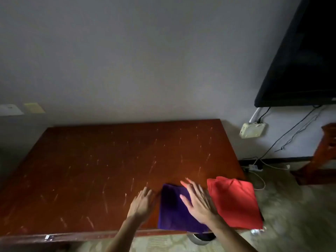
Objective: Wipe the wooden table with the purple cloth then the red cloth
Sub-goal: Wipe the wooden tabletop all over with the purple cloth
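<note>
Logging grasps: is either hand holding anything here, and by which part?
Nothing is gripped. The right hand lies open over the folded purple cloth; the left hand is beside its left edge.

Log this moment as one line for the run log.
stage: start | right hand flat on purple cloth | left hand on wooden table | red cloth untouched

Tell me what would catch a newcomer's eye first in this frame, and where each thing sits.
The red cloth stands out most, bright at the near right corner of the wooden table and overhanging its edge. Just left of it lies the purple cloth, with the right hand spread flat on it and the left hand on the bare wood beside it. The tabletop is streaked with pale scratches.
</note>
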A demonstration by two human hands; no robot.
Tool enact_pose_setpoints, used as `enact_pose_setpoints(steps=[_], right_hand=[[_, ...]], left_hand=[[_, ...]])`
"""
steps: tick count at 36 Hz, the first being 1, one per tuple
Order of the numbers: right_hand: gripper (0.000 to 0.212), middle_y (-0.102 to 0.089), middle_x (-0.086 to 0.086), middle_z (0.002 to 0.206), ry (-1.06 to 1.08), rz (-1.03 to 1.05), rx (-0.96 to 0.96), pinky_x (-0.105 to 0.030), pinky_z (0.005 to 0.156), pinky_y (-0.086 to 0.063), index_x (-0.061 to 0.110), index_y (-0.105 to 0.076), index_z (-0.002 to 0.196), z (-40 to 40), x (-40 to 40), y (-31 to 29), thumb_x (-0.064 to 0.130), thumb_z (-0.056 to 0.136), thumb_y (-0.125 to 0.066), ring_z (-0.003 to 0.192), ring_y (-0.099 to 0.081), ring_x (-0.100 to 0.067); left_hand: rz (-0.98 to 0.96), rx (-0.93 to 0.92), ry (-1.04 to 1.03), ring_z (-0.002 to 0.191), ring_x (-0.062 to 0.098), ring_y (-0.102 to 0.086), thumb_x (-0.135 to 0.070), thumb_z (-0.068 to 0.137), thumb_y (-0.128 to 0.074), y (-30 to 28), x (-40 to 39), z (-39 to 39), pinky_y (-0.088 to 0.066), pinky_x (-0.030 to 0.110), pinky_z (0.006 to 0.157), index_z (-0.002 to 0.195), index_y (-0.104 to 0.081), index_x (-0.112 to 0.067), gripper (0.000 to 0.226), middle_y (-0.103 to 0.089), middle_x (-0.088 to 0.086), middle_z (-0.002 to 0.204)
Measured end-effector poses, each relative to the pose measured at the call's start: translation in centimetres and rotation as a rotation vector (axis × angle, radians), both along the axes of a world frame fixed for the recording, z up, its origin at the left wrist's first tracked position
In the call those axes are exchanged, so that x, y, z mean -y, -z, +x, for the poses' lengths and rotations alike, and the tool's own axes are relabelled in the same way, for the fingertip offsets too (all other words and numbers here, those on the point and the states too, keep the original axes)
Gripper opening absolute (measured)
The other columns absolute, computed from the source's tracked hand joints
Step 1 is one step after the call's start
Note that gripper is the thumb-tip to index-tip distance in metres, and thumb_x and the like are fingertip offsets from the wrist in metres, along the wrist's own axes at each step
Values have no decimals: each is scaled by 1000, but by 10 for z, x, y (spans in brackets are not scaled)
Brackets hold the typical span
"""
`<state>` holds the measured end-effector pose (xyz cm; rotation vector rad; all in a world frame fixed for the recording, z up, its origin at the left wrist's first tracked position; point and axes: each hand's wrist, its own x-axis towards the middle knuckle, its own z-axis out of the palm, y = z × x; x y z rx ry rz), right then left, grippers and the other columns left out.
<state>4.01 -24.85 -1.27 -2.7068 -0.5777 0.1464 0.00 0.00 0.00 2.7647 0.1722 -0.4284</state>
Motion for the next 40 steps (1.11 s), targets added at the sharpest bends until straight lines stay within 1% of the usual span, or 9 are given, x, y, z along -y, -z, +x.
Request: enact_pose_setpoints(steps=[4,7,10,16,19,24,27,37,40], right_hand=[[56,-41,8,161,-132,-44,44,-35,104,-49,39,-40,153,-11,-18,29,63,103,-30,135,-53,-16],[58,-24,9,169,-208,-74,48,-34,118,-31,37,-31,158,-9,-28,56,60,105,-34,152,-33,-14],[61,-13,6,171,-286,-140,38,-39,121,-17,36,-25,161,3,-28,77,61,106,-30,157,-20,-17],[60,-2,12,172,-404,-119,50,-41,128,-8,42,-20,161,45,-23,84,64,105,-31,159,-2,-12],[61,0,14,172,-428,-140,56,-39,128,-6,44,-20,160,72,-23,87,64,104,-31,158,3,-9],[61,-3,15,171,-402,-146,95,-38,128,-5,44,-20,160,124,-25,88,63,103,-33,158,2,-8],[62,-6,14,172,-368,-151,117,-39,128,-8,43,-19,160,155,-27,89,63,103,-32,158,-1,-9],[62,-8,14,171,-380,-149,160,-37,129,-6,44,-18,160,267,-25,95,65,103,-29,158,-5,-9],[62,-9,13,171,-372,-156,160,-37,128,-7,45,-19,160,304,-24,96,65,102,-27,158,-7,-9]], left_hand=[[-9,-15,28,123,22,-51,-60,87,-4,12,8,14,-42,42,102,132,-51,-30,72,-48,-2,128],[-41,24,6,124,22,-49,-49,102,-21,26,15,25,-42,44,101,127,-51,-27,45,-47,-2,128],[-84,57,-41,120,25,-52,-46,97,-21,44,16,34,-43,42,95,123,-51,-24,45,-49,-1,124],[-123,1,-142,150,32,-26,-37,105,-32,73,9,53,-21,44,119,150,-34,-8,54,-28,17,163],[-134,98,-131,139,38,-38,-42,97,-20,80,6,64,-29,50,114,135,-50,-9,59,-43,19,152],[-155,336,-211,109,36,-52,-28,98,-38,95,11,85,-43,50,91,112,-54,-15,25,-57,14,120],[-154,488,-302,90,28,-46,-20,98,-48,97,21,95,-43,47,80,99,-47,-15,4,-51,8,103],[-177,519,-153,97,15,-46,-32,97,-39,108,59,138,-30,25,81,123,-47,-21,29,-46,-4,114],[-136,491,-156,111,14,-50,-34,96,-41,117,69,142,-35,28,97,135,-47,-18,43,-50,-3,123]])
